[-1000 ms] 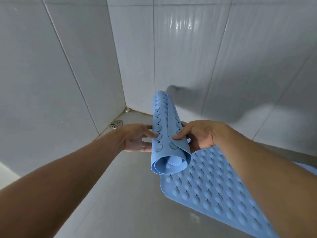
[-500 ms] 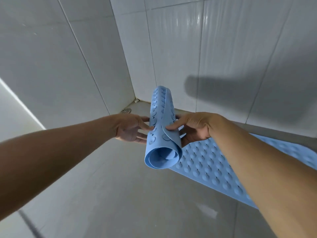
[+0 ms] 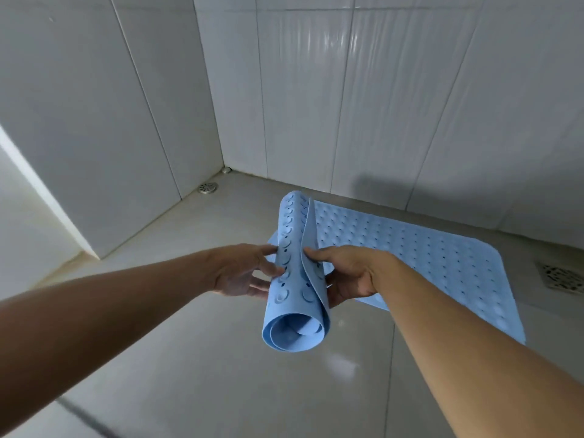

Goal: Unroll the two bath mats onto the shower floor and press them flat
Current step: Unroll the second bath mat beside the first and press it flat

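A rolled light-blue bath mat [image 3: 294, 292] with round suction cups hangs in the air between my hands, its open end toward me. My left hand [image 3: 243, 273] holds the roll's left side, fingers against it. My right hand [image 3: 350, 276] grips the right side, thumb on the loose outer flap. Behind and to the right, a second blue bath mat [image 3: 426, 260] lies unrolled on the shower floor [image 3: 196, 358] along the back wall.
Grey tiled walls [image 3: 300, 105] meet in a corner at the back left. A round metal drain [image 3: 208, 188] sits on the floor near that corner. A square drain grate [image 3: 562, 276] lies at the right, past the flat mat.
The view has pulled back and tilted down, showing more floor and the whole flat mat. My hands still hold the roll, now lower over the floor; the outer flap has loosened a little.
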### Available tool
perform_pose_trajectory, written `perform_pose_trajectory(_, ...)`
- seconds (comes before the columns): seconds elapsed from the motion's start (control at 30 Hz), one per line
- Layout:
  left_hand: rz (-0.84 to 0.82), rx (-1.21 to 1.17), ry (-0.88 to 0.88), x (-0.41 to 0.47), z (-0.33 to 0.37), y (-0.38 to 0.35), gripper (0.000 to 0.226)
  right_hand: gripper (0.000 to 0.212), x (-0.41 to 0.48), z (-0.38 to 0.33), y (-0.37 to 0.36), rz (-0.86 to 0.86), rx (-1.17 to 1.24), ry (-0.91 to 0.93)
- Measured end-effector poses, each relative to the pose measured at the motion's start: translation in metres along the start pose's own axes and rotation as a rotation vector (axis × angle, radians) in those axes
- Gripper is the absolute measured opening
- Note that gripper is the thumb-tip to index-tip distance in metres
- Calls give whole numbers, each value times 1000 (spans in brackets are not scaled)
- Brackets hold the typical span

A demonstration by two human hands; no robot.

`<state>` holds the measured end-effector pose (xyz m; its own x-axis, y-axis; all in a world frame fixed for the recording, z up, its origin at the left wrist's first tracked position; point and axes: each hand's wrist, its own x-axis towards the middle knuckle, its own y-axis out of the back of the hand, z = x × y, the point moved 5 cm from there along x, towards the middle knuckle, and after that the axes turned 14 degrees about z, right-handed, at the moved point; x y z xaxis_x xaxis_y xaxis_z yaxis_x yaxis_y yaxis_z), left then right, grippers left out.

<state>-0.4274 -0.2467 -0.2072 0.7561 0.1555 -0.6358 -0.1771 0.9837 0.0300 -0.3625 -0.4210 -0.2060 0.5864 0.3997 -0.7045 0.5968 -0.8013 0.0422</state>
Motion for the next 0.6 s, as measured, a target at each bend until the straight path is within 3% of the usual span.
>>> perform_pose_trajectory(0.17,-143,30,-9,-9,-50,-1,61,36,-13,53,-23,190,66,10)
perform_pose_trajectory(0.33,-196,40,37,-3,-98,-2,73,57,-11,102,-46,322,182,-14)
perform_pose_trajectory(0.6,-251,70,55,1,-158,-12,80,65,-6,178,-64,426,238,-94)
